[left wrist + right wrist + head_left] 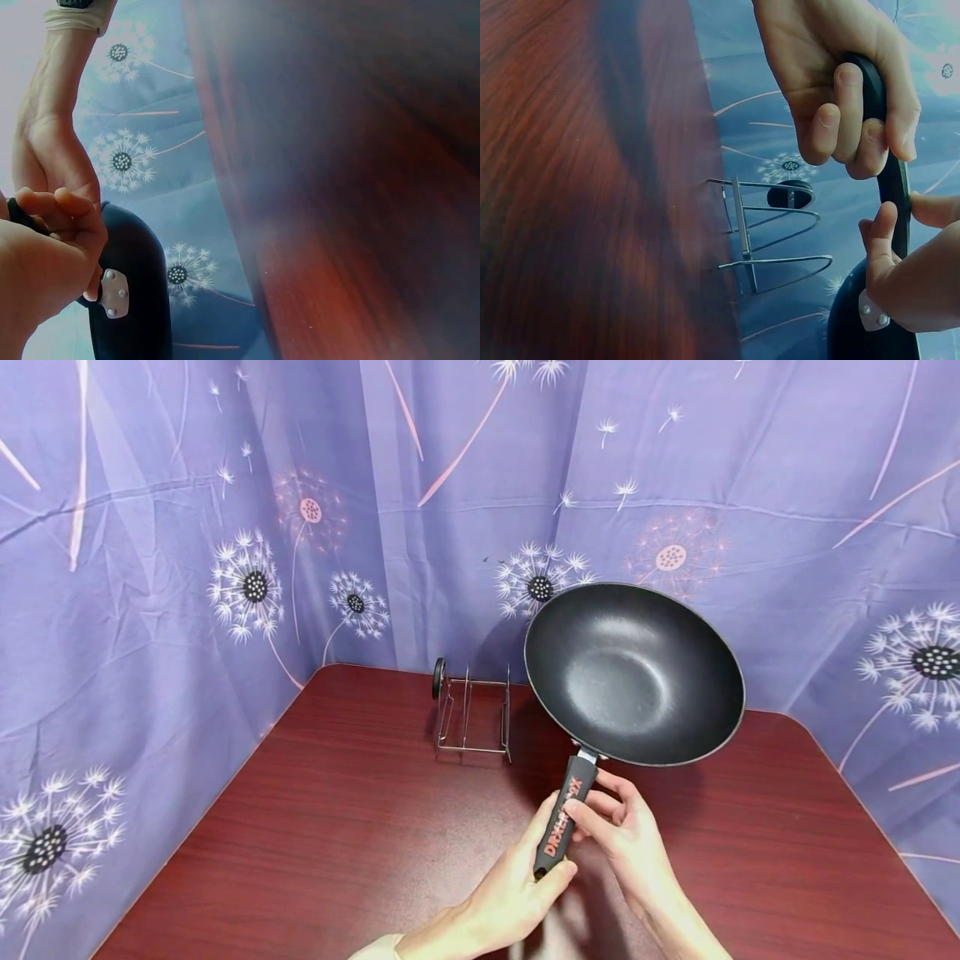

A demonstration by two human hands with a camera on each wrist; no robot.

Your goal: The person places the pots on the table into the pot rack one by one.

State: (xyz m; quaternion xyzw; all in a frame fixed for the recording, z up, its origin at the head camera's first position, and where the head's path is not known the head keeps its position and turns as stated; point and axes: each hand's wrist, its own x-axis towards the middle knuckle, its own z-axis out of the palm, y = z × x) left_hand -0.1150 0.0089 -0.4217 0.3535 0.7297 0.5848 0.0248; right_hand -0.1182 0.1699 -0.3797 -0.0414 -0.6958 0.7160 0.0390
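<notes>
Both hands hold a black frying pan (pixel 622 677) above the table, its dark inside facing the head camera and its bowl at the far end. My left hand (pixel 517 885) grips the lower end of the black handle (pixel 558 827), thumb along one side. Closer to the bowl, my right hand (pixel 626 835) pinches the handle, thumb on its lettered face. In the right wrist view, the left hand's fingers (pixel 847 112) curl round the handle, and a riveted metal bracket (pixel 873 310) joins handle to pan.
A wire rack (pixel 472 749) stands at the back of the dark red table (pixel 337 827), left of the pan. On the rack's left side is a black round disc (pixel 438 678). A purple curtain (pixel 450 527) with dandelion prints hangs behind and beside the table.
</notes>
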